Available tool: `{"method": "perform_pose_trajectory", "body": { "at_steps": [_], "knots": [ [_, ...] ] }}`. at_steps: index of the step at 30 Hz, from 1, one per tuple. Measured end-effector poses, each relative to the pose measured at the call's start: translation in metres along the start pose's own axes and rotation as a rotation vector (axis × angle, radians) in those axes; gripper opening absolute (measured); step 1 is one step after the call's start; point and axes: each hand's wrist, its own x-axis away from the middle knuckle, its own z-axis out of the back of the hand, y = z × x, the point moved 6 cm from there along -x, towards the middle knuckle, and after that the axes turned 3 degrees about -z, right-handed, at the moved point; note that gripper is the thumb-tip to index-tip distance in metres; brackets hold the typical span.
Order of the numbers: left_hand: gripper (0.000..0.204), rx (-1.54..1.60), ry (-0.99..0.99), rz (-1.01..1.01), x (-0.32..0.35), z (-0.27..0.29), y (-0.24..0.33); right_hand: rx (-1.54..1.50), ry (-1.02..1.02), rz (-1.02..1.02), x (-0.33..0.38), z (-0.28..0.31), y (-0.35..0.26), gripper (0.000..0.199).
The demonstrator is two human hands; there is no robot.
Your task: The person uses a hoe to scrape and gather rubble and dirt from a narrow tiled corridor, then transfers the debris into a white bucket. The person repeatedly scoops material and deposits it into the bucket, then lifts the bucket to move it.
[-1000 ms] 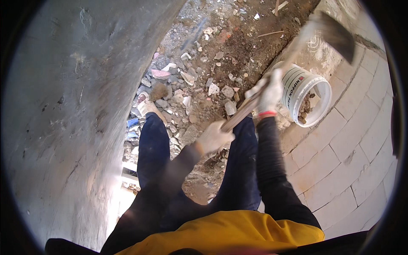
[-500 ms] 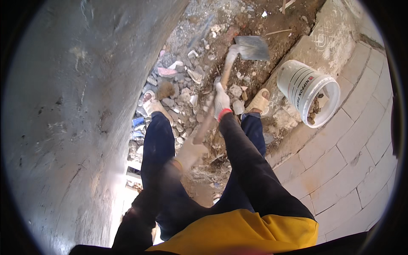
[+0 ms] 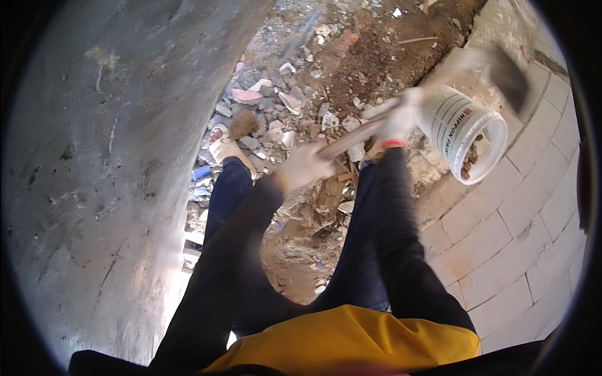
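Note:
A hoe with a pale wooden handle slants from lower left to upper right across my body. My left hand, in a whitish glove, is wrapped round the lower part of the handle. Further up, my right hand grips it too, in a pale glove with a red cuff. The dark hoe blade is smeared by motion, raised at the upper right beyond the bucket. A white plastic bucket lies on its side just right of my right hand, its mouth facing me. Some brown rubble shows inside.
Broken stones and tile pieces cover the ground around my feet, with brown soil further off. A grey wall rises close on my left. White paving blocks lie on the right, behind a rough concrete edge.
The hoe has swung from the soil ahead to the upper right, past the bucket. Both hands have moved with it, the left one forward and the right one rightward. The bucket has barely shifted.

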Motion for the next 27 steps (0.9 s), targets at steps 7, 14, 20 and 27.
{"method": "perform_pose_trajectory", "body": {
  "at_steps": [7, 14, 20, 27],
  "knots": [
    [0.025, 0.63, 0.157, 0.239, 0.115, -0.064, -0.095, 0.168, -0.277, -0.58, 0.037, -0.011, 0.206, 0.049],
    [0.026, 0.4, -0.043, 0.03, 0.087, -0.111, -0.016, 0.087, -0.152, -0.13, 0.047, 0.04, -0.015, 0.05],
    [0.045, 0.166, -0.164, -0.36, -0.038, -0.071, 0.082, -0.054, -0.054, 0.328, 0.004, 0.052, -0.158, 0.043],
    [0.019, 0.44, 0.132, 0.203, 0.092, -0.047, -0.095, 0.351, -0.29, -0.556, 0.041, -0.032, 0.184, 0.054]
  ]
}}
